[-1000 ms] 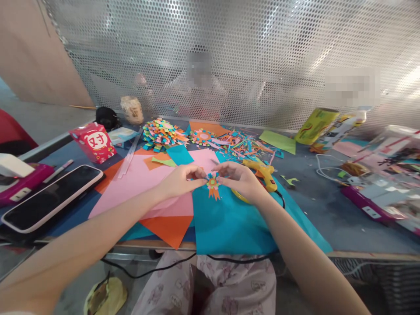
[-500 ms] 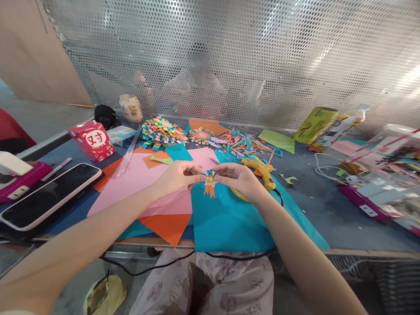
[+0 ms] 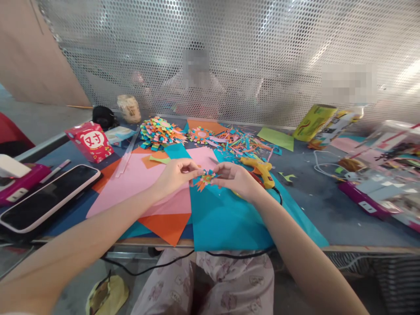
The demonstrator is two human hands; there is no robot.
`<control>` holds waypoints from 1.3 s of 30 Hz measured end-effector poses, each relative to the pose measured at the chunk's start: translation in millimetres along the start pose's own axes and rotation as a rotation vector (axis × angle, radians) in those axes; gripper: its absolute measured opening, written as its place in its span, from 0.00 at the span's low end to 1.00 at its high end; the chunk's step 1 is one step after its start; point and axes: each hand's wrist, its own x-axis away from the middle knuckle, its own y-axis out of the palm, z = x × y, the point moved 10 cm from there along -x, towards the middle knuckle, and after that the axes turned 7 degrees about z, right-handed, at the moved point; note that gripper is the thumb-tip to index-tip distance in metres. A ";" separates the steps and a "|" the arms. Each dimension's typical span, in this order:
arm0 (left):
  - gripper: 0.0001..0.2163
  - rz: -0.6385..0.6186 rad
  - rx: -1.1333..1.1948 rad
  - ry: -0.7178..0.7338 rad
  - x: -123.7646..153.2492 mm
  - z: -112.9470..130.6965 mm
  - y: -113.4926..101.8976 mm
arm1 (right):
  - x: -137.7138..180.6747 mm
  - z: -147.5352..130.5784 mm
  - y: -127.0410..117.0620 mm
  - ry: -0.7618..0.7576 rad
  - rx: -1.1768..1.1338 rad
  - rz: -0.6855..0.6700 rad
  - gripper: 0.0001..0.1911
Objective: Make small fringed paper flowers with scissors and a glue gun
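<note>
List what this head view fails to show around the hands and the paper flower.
- Paper flower: too small and blurred; left hand and right hand fingertips cover its edges.
- Glue gun: the right hand hides its rear.
- Person behind the mesh screen: only a blurred shape.
- Phone: cut off by the left edge.

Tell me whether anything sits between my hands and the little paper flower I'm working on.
Nothing visible does. The left hand and right hand both pinch the small paper flower directly at their fingertips, above the blue paper sheet. The yellow glue gun lies behind the right hand, apart.
</note>
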 end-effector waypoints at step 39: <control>0.34 -0.625 -0.648 0.392 109.8 30.3 104.4 | -12.2 -4.0 -77.2 -0.231 -0.021 0.542 0.24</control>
